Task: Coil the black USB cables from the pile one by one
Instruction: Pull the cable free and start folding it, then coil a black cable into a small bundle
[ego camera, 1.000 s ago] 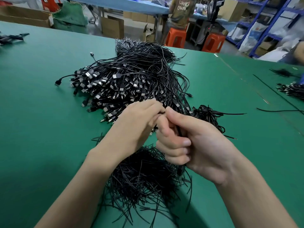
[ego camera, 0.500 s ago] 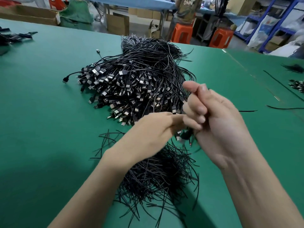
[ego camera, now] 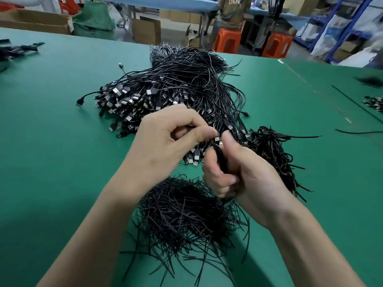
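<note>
A large pile of black USB cables point(ego camera: 172, 90) with silver plugs lies on the green table point(ego camera: 51, 141). My left hand point(ego camera: 165, 139) pinches the plug end of one black cable point(ego camera: 220, 157) between thumb and fingers. My right hand point(ego camera: 234, 172) grips the bundled length of that same cable in a curled fist, just right of the left hand. Both hands hover over the near edge of the pile. A heap of coiled cables point(ego camera: 271, 150) sits to the right of my hands.
A loose mound of short black ties point(ego camera: 186, 216) lies under my wrists. Stray cables point(ego camera: 373, 102) lie at the right edge, more black parts point(ego camera: 18, 49) at far left. Orange stools point(ego camera: 228, 41), boxes and a standing person are beyond the table.
My right hand has dropped from its raised, turned-up position and now sits lower, fist round the cable. My left hand shifted up to pinch the plug end.
</note>
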{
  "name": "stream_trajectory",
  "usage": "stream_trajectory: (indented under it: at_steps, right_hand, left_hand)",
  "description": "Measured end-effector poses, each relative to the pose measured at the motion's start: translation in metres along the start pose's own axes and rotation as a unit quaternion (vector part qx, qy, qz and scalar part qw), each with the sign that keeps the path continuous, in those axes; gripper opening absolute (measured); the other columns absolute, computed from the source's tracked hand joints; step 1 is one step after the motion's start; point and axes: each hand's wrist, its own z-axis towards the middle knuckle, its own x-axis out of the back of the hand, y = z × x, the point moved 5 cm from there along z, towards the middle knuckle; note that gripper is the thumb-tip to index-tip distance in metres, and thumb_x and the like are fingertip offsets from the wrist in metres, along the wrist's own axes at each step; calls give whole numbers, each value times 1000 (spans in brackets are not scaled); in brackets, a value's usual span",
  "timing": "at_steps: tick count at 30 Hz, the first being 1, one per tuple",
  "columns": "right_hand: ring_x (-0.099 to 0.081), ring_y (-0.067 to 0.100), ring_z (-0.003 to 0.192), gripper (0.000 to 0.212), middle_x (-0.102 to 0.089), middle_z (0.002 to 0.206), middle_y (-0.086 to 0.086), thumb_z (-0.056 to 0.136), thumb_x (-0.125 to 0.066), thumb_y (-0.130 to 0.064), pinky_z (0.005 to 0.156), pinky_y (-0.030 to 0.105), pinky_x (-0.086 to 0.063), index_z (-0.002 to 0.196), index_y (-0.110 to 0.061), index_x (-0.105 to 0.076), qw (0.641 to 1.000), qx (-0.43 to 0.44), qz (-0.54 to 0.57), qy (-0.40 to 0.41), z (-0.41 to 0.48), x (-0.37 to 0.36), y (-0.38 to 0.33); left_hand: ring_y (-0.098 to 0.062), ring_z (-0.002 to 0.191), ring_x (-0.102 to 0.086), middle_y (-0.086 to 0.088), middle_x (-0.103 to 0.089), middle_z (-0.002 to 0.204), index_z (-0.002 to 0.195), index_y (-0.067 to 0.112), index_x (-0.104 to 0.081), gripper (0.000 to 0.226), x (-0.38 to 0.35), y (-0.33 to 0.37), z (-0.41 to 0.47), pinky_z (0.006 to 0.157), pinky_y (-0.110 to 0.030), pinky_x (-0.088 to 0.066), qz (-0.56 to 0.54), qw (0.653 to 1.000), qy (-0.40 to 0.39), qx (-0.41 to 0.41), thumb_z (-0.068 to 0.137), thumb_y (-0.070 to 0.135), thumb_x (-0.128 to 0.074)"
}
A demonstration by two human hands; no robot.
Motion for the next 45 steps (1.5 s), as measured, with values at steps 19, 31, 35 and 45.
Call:
stream_trajectory:
  at_steps: [19,31,35,45]
  right_hand:
    - [-55,7,54,44,-63,61,-7,109,-38,-37,59,35,-47,77,-19,-63,834,104,-481,250,2,24,-27]
    - [-38,6,52,27,-43,62,-7,106,-39,-24,50,20,-35,95,-12,-61,971,83,221,-47,-5,3,-12]
    - [-61,14,68,31,-67,78,3,108,-40,-23,65,24,-52,92,-14,-64,958,170,193,129,-1,26,-18]
    - [-64,12,63,38,-67,69,-3,107,-37,-40,65,44,-55,80,-22,-58,834,101,-452,300,-12,42,-2]
  left_hand:
    - [-6,57,-52,11,-57,61,74,30,-73,27,-10,0,-2,55,-13,-35,65,994,-85,22,93,45,-62]
    - [1,85,-65,18,-71,88,95,40,-72,23,-33,-11,-7,75,-16,-49,-67,995,-27,64,104,24,-58]
    - [6,68,-55,25,-59,70,74,42,-57,47,-68,-10,-18,65,-10,-40,-21,985,-142,95,104,7,-49]
    - [2,77,-65,25,-71,79,91,41,-78,34,-30,-10,-8,70,-32,-54,184,970,-139,74,89,64,-53]
